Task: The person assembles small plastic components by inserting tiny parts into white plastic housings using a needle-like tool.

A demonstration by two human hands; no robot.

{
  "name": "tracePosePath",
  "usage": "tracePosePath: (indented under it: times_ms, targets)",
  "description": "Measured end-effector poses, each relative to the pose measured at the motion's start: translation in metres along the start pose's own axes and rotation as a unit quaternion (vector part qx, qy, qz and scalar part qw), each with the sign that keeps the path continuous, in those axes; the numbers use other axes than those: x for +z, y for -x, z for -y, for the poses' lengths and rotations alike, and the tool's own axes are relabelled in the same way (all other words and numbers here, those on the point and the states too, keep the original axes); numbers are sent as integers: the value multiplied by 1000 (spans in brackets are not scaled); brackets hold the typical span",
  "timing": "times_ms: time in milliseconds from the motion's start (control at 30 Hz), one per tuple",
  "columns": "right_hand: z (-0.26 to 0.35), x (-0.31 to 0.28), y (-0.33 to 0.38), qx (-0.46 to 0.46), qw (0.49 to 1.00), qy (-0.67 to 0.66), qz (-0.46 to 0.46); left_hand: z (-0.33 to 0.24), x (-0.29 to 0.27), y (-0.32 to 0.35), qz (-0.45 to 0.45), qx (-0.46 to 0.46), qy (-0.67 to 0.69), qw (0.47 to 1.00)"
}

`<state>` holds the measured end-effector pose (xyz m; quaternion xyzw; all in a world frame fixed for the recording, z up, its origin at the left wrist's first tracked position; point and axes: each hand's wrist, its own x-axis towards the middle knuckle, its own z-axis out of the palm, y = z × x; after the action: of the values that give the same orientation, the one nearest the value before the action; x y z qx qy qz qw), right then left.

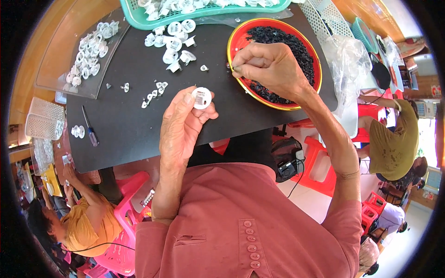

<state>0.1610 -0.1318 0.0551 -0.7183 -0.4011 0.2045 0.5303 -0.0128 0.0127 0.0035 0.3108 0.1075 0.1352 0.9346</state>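
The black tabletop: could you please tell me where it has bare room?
On the black tabletop, one bare patch lies between the screwdriver and the left hand; another, between that hand and the red basin. Just below the green basket, white plastic parts crowd it.

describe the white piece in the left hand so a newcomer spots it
Over the dark table, left of the red bowl, is the left hand. Between its thumb and fingers sits the round white piece, held up, while similar white pieces lie on the table.

Head view. From my remote post, I can read no text, label, brand, number or sign on anything in the field shown.
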Motion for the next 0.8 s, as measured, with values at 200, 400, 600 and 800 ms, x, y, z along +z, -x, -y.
tracePosePath:
  times_ms: [200,400,600,800]
  targets:
    - [31,27,3,20,997,-59,54,-2,3,-2,0,-5,19,1000]
    - [39,49,5,-25,999,-28,27,-3,3,-2,0,9,46,999]
    - [37,59,5,-67,997,20,-17,-3,4,-2,-2,30,39,999]
    - [37,62,4,-108,992,42,-43,-4,7,-1,-19,46,3,999]
